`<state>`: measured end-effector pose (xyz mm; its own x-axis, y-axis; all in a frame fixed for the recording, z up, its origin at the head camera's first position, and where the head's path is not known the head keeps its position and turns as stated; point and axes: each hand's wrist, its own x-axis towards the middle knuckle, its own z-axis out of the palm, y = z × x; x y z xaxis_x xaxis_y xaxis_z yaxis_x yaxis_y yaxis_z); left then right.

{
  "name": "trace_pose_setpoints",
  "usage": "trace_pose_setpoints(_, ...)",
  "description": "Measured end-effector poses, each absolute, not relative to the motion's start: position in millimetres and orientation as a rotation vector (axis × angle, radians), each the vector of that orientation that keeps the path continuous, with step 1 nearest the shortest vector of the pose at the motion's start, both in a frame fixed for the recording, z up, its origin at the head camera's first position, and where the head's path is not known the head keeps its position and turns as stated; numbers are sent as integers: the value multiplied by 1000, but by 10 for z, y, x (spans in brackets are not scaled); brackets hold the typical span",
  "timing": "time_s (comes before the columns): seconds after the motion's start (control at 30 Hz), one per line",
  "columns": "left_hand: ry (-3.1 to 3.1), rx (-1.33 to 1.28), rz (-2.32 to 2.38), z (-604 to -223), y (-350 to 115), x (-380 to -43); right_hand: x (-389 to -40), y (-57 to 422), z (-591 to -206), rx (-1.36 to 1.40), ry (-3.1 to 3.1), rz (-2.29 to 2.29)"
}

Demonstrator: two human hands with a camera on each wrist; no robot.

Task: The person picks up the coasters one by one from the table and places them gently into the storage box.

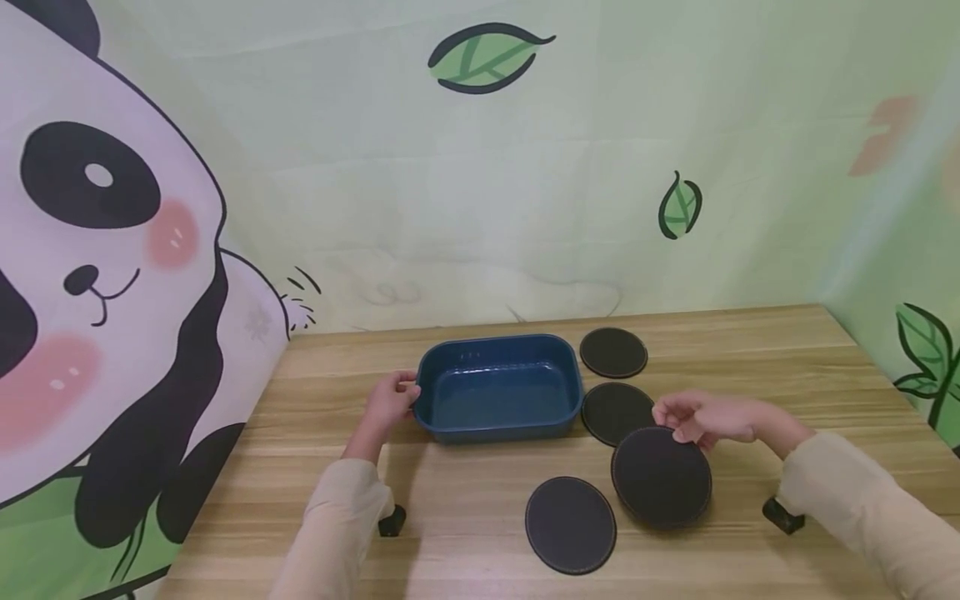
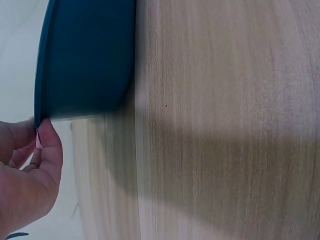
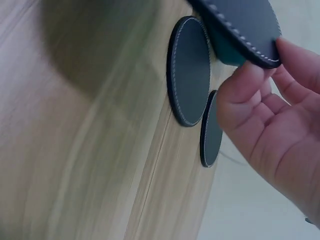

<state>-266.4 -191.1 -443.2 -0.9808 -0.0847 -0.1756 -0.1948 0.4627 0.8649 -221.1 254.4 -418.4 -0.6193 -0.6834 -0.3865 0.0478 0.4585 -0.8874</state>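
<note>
- Head view: the left hand (image 1: 392,402) pinches the left rim of the blue dish (image 1: 498,388), a rounded rectangular one that sits open side up toward the back of the table (image 1: 465,517).
- Head view: the right hand (image 1: 701,417) pinches the held disc (image 1: 662,477), round and black, by its far edge; the disc hangs tilted in front of the dish's right end.
- Head view: three more black discs lie flat. The far disc (image 1: 613,352) is just beside the dish's back right corner, the middle disc (image 1: 618,414) is close by its right side, and the near disc (image 1: 571,525) lies in front, left of the held disc.
- Head view: light sleeves (image 1: 330,521) cover both forearms, and a panda backdrop (image 1: 352,167) hangs behind.
- Left wrist view: thumb and fingers meet over the dish's rim, with its dark wall beside them and a shadow across the wood.
- Right wrist view: thumb and fingers grip the stitched edge of the held disc, which is raised off the table; two flat discs and a sliver of the dish show beyond it.
</note>
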Motion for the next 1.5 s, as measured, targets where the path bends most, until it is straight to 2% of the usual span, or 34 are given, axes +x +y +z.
trace_pose_setpoints(0.33,2615,-248,1523,-4432,-1914,-2666,-2345,2329,-4102,-470,1834,-1478)
trace_pose_setpoints(0.9,2612,-248,1536,-4437,-1919,-2664,-2523,1653,-3945,-368,1759,-1791)
trace_pose_setpoints(1.5,2590,-294,1535,-4430,-1919,-2684,-2828,976,-4177,-73,1844,-1916)
